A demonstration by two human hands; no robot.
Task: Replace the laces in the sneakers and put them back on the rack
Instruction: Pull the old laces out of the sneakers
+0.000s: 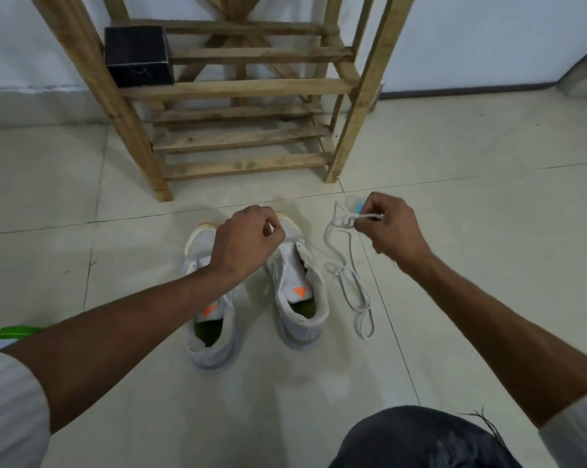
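Two white sneakers with orange tongue marks stand side by side on the tiled floor, the left sneaker [214, 329] and the right sneaker [300, 298], toes toward the wooden rack [248, 87]. My left hand [248, 244] hovers over their toes with fingers curled; what it holds I cannot see. My right hand [391, 228] pinches one end of a white lace [346, 261] that trails in loops on the floor right of the sneakers. A small blue-and-white object shows behind the right hand's fingers.
A black box [138, 57] sits on the rack's left side. A green-and-white object [13, 334] lies at the left edge by my forearm. My dark-trousered knee [427, 440] fills the bottom right. A wall stands behind the rack.
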